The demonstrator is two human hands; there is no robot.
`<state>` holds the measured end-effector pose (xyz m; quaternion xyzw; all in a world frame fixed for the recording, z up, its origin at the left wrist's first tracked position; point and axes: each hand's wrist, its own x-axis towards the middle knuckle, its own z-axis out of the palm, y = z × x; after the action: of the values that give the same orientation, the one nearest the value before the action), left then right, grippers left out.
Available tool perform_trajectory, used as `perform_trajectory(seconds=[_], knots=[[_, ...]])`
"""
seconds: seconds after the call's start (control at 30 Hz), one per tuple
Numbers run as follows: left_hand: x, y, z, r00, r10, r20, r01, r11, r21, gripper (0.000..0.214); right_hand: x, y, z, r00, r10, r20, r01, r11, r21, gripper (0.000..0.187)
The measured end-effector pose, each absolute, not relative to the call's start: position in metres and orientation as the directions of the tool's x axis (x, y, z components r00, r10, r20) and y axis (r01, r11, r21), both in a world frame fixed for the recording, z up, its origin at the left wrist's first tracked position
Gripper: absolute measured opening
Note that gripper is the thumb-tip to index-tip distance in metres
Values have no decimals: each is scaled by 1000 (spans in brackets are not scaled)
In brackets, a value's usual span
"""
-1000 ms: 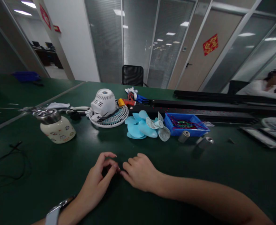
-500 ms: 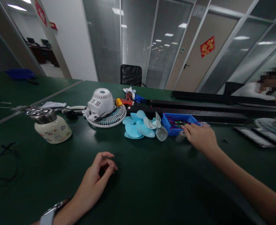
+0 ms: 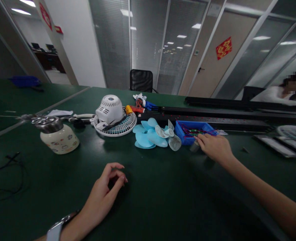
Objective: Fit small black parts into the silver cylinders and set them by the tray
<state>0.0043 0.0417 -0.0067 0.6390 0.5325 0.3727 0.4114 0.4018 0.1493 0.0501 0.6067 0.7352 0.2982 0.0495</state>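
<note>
Overlapping silver can (image 3: 193, 147) | right hand (image 3: 215, 146): can't tell grip | left hand (image 3: 104, 190): grip half-open

The right hand (image 3: 214, 146) is at the top of a small silver can (image 3: 194, 147) by a blue box (image 3: 185, 140) of wires (image 3: 192, 131). The left hand (image 3: 104, 191) lies curled on the green counter (image 3: 158, 201). Light blue fan blades (image 3: 151, 134) sit beside the box.

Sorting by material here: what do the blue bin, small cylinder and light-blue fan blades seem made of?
Blue bin: probably moulded plastic with a slight sheen, judging by its even colour and thin walls.
Small cylinder: possibly metal, being grey; the right hand partly hides it and its finish is unclear.
Light-blue fan blades: likely plastic, smooth, thin and evenly tinted.
</note>
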Motion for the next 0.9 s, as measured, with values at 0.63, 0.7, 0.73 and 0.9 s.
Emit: perform_trajectory(seconds=[0.63, 0.7, 0.73, 0.9], knots=[[7, 42, -4, 157, 986, 58, 359, -111, 927, 21, 482, 93, 35, 230, 968, 100, 953, -245, 180, 67], [7, 42, -4, 157, 986, 62, 367, -116, 923, 20, 483, 99, 26, 256, 965, 60, 961, -261, 88, 70], [7, 42, -3, 157, 986, 61, 371, -116, 921, 20, 483, 102, 23, 268, 962, 44, 961, -270, 51, 70], [6, 41, -2, 174, 983, 54, 400, -121, 909, 16, 494, 117, 14, 288, 957, 34, 958, -287, -17, 65]])
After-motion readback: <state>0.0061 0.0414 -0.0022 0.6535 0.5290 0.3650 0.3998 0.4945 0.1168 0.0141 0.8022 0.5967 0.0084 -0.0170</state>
